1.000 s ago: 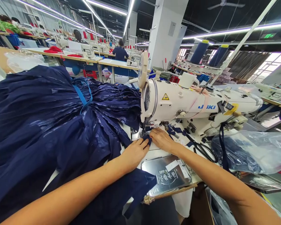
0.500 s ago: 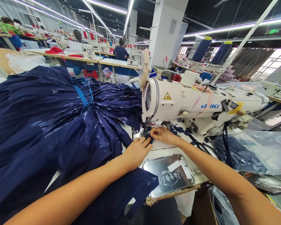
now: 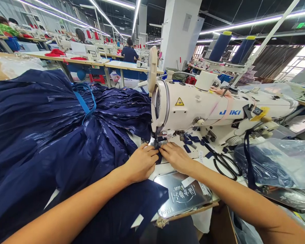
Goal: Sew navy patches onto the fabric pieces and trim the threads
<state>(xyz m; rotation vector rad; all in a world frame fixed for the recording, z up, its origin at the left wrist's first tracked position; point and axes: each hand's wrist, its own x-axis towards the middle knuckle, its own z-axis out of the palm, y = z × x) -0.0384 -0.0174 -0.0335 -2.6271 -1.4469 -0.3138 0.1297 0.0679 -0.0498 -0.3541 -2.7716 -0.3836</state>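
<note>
some matte navy cloth (image 3: 159, 158) touching left hand (image 3: 140, 163), right hand (image 3: 177, 157); rounded machine (image 3: 190, 107)

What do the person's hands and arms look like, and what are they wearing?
The left hand and right hand are bare, with no gloves or rings that I can see. The left arm and right arm show no sleeves, watch or bracelet.
</note>
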